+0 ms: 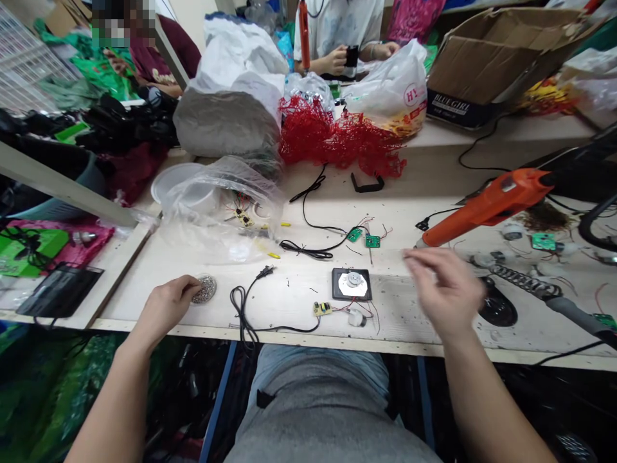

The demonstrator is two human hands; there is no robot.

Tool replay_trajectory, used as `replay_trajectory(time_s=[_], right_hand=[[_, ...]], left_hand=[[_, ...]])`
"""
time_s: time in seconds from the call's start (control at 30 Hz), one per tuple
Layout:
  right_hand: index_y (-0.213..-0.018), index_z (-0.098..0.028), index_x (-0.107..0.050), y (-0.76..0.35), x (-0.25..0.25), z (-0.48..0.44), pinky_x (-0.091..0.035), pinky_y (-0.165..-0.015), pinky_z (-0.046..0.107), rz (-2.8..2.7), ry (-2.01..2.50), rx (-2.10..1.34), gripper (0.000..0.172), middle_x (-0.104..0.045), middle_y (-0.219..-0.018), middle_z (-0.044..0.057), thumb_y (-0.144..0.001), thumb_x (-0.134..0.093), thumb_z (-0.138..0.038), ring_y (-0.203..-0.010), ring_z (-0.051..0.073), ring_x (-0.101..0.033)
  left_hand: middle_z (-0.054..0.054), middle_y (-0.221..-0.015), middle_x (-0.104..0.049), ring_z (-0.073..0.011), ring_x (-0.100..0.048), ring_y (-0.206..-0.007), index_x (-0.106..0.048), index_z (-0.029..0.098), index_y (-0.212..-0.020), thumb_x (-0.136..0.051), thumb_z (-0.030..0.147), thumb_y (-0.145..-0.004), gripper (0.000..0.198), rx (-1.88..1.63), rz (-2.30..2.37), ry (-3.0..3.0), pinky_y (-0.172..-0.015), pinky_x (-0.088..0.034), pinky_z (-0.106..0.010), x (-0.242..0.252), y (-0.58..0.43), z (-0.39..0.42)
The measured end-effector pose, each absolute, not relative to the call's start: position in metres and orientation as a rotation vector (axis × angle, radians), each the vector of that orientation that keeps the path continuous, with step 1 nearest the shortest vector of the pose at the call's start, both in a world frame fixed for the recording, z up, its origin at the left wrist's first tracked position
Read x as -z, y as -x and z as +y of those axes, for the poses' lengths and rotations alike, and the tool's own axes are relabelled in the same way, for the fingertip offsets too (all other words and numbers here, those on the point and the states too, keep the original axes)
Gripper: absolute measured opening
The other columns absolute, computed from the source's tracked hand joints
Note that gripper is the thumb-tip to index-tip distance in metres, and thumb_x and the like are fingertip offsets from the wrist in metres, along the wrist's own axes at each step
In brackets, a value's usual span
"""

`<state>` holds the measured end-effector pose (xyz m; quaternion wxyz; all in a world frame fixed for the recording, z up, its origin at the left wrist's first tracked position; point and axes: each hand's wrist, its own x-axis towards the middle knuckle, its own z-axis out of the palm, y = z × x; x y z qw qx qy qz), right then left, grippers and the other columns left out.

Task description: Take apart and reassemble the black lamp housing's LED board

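My left hand (168,303) reaches to a small round dish of screws (205,289), its fingertips pinched together at the dish's edge. Whatever lies between those fingertips is hidden. Slightly blurred, my right hand (446,292) has its thumb and fingers pinched at the tip of an orange electric screwdriver (486,204); any small thing in the pinch cannot be made out. Between the hands lies a black square housing (336,285) with a round metal-coloured part (353,280) in it. Just below are a small circuit board (322,308) wired to a power cord and a white motor-like part (357,317).
Small green circuit boards (373,241) and a coiled black cord (308,249) lie further back. A clear plastic bag (212,225) sits at left. A soldering iron in a coil holder (525,283) is at right. Red netting (332,138) and a cardboard box (475,64) stand behind; two people are opposite.
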<state>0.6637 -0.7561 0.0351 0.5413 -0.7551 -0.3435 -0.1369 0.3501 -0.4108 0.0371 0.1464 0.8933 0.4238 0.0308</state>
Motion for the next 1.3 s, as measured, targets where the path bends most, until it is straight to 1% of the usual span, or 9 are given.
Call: replay_trajectory(time_s=[0.07,0.17,0.3,0.47,0.63,0.8,0.9,1.03,1.3], right_hand=[[-0.091,-0.026,-0.072,-0.680,-0.040,-0.765,-0.057,-0.070,0.045,-0.444,1.658,0.620,0.008,-0.067,-0.087,0.003,-0.085,-0.069,-0.030,-0.073,0.021,-0.064],[-0.099,-0.025,-0.065,-0.716,-0.040,-0.773,-0.056,-0.073,0.045,-0.257,1.485,0.773,0.031,-0.065,-0.098,0.006,-0.073,-0.076,-0.037,-0.082,0.022,-0.064],[-0.122,-0.028,-0.056,-0.754,-0.036,-0.770,-0.051,-0.094,0.048,-0.493,1.490,0.442,0.065,-0.062,-0.117,0.010,-0.065,-0.085,-0.038,-0.113,0.026,-0.061],[-0.118,-0.028,-0.055,-0.759,-0.037,-0.744,-0.053,-0.095,0.049,-0.542,1.534,0.036,0.067,-0.066,-0.107,0.005,-0.059,-0.087,-0.036,-0.097,0.023,-0.067],[-0.103,-0.024,-0.057,-0.742,-0.032,-0.727,-0.053,-0.096,0.043,-0.429,1.551,0.107,0.050,-0.065,-0.093,0.000,-0.063,-0.084,-0.039,-0.090,0.020,-0.066],[-0.106,-0.022,-0.055,-0.725,-0.034,-0.731,-0.051,-0.094,0.044,-0.405,1.483,0.091,0.052,-0.066,-0.085,-0.001,-0.065,-0.082,-0.039,-0.081,0.019,-0.067],[-0.110,-0.022,-0.060,-0.706,-0.046,-0.734,-0.055,-0.075,0.039,-0.422,1.490,0.170,0.053,-0.062,-0.072,-0.005,-0.063,-0.082,-0.034,-0.064,0.017,-0.064],[-0.096,-0.021,-0.066,-0.671,-0.063,-0.736,-0.046,-0.046,0.031,-0.424,1.372,0.196,0.031,-0.058,-0.061,-0.007,-0.068,-0.080,-0.027,-0.042,0.014,-0.054],[-0.102,-0.023,-0.064,-0.606,-0.089,-0.753,-0.047,-0.046,0.031,-0.514,1.008,0.004,0.023,-0.055,-0.055,-0.008,-0.082,-0.073,-0.020,-0.044,0.013,-0.050]], left_hand=[[-0.008,-0.082,-0.077,-0.0309,-0.071,-0.081,-0.068,0.026,-0.081,-0.047,0.050,-0.075,0.033,-0.121,1.277,-2.563,-0.074,-0.051,-0.036,-0.039,-0.349,-0.410],[-0.009,-0.081,-0.077,-0.0331,-0.071,-0.080,-0.071,0.026,-0.084,-0.046,0.053,-0.076,0.037,-0.092,1.296,-2.592,-0.072,-0.051,-0.037,-0.039,-0.347,-0.408],[-0.007,-0.074,-0.074,-0.0309,-0.069,-0.072,-0.069,0.027,-0.084,-0.045,0.053,-0.079,0.036,-0.094,1.301,-2.640,-0.066,-0.048,-0.035,-0.038,-0.347,-0.410],[-0.004,-0.074,-0.073,-0.0276,-0.067,-0.070,-0.065,0.026,-0.080,-0.049,0.054,-0.079,0.032,-0.152,1.335,-2.645,-0.064,-0.046,-0.033,-0.044,-0.348,-0.417],[0.000,-0.078,-0.073,-0.0267,-0.069,-0.085,-0.068,0.025,-0.077,-0.056,0.052,-0.077,0.029,-0.417,1.406,-2.479,-0.077,-0.052,-0.035,-0.051,-0.350,-0.422],[-0.002,-0.076,-0.074,-0.0214,-0.070,-0.073,-0.067,0.020,-0.083,-0.077,0.050,-0.064,0.037,-0.662,1.248,-1.644,-0.075,-0.059,-0.037,-0.049,-0.379,-0.453],[-0.004,-0.076,-0.075,-0.0171,-0.069,-0.065,-0.067,0.017,-0.080,-0.089,0.046,-0.053,0.045,-0.508,1.027,-1.283,-0.068,-0.060,-0.032,-0.040,-0.417,-0.495],[-0.006,-0.072,-0.074,-0.0152,-0.069,-0.063,-0.071,0.015,-0.081,-0.096,0.044,-0.050,0.049,-0.179,0.757,-0.967,-0.065,-0.060,-0.029,-0.024,-0.471,-0.556],[-0.005,-0.067,-0.072,-0.0103,-0.065,-0.056,-0.071,0.009,-0.078,-0.097,0.046,-0.053,0.051,0.072,0.607,-0.706,-0.054,-0.054,-0.018,-0.018,-0.507,-0.609]])
